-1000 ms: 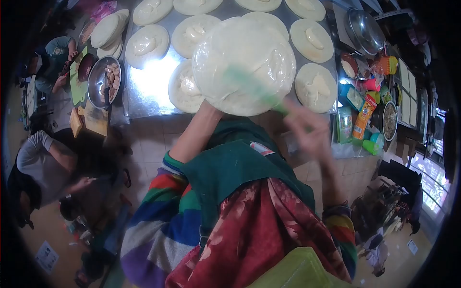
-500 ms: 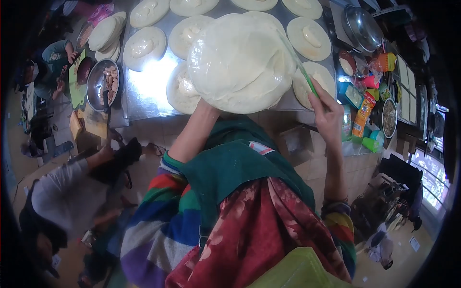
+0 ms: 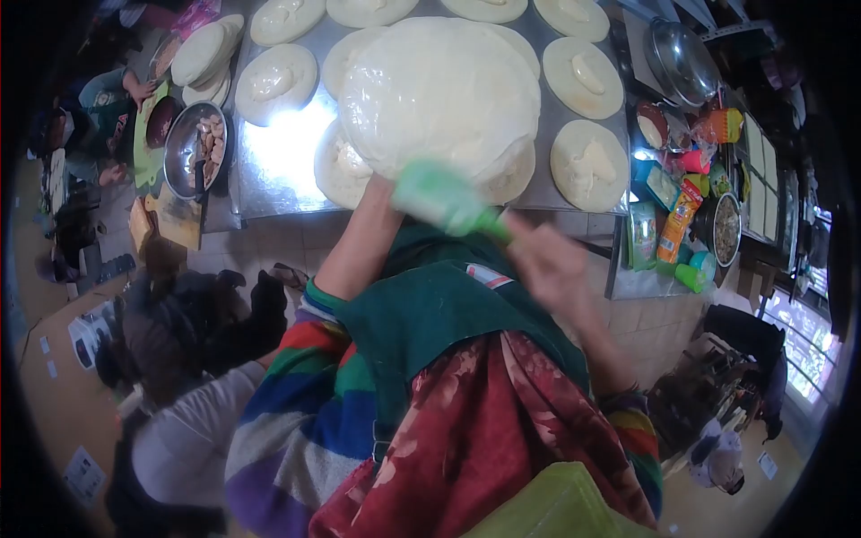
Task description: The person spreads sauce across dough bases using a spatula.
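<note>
A large round flat layer [image 3: 439,94], coated with pale glossy cream, is held up above the metal table. My left hand [image 3: 380,194] supports it from below; its fingers are hidden under the layer. A green spatula [image 3: 444,199], smeared with cream and blurred, crosses the layer's near edge. My right hand [image 3: 549,262], also blurred, is closed around the spatula's handle. Around the raised layer lie several pale rounds, each with a dab of cream, such as the cream-topped round [image 3: 589,167] at right and another cream-topped round [image 3: 276,85] at left.
At left stand a metal bowl of brown pieces [image 3: 208,143], a wooden board [image 3: 178,220] and a stack of rounds [image 3: 204,56]. A lidded pot [image 3: 682,58], an orange packet [image 3: 679,220] and a green cup [image 3: 689,276] are at right. People stand on the left side.
My right hand has swept the spatula from the layer's right edge down and left to its near edge. The cream surface looks smoother. A person at lower left has shifted.
</note>
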